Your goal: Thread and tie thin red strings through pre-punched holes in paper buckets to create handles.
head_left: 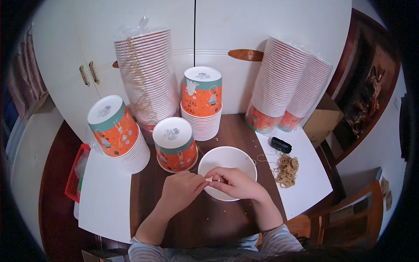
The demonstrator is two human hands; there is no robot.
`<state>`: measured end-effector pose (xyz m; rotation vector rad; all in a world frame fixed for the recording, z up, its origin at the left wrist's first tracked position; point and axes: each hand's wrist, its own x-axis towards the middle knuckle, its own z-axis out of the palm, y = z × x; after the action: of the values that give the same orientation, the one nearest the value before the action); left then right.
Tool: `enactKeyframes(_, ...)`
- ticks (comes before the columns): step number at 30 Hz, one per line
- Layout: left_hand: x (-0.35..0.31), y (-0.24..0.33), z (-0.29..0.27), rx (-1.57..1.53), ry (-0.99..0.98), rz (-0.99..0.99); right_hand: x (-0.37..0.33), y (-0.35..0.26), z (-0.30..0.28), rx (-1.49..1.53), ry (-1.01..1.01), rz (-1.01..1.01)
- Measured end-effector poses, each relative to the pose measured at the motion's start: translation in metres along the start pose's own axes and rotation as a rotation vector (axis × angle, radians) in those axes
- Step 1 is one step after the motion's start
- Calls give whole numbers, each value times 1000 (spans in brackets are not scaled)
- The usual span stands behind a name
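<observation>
A white paper bucket stands mouth up on the brown table strip, its inside facing me. Over its opening, my left hand and my right hand meet with fingertips pinched close together. Whatever they pinch is too small and covered to make out. A thin piece of twine shows at the bucket's right rim. To the right lies a tangled heap of tan twine, with a loose strand trailing toward the bucket. Just left of the bucket, an orange and green printed bucket rests upside down.
Upside-down bucket stacks stand at the left and behind. Tall plastic-wrapped stacks rise at the back left and back right. A small black object lies by the twine. A red basket is beyond the left edge.
</observation>
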<state>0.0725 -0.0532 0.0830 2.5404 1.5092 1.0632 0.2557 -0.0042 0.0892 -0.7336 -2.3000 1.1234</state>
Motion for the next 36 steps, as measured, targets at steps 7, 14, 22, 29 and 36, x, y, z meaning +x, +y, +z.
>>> enactKeyframes(7, 3, -6, -7, -210, -40, 0, 0, -5, 1, -88, 59, -39)
enactKeyframes(14, 6, -11, -11, -915, 43, 133, -9, -8, 2, 35, 100, -147)
enactKeyframes(22, -2, -22, -44, -1453, -545, -69, -17, -25, -2, 120, -205, 7)
enactKeyframes(29, 1, -41, -18, -867, -723, -323, -4, -9, 15, -241, 81, 15)
enactKeyframes(36, -4, -58, 5, -806, -654, -285, -3, -2, 17, -360, 67, 33)
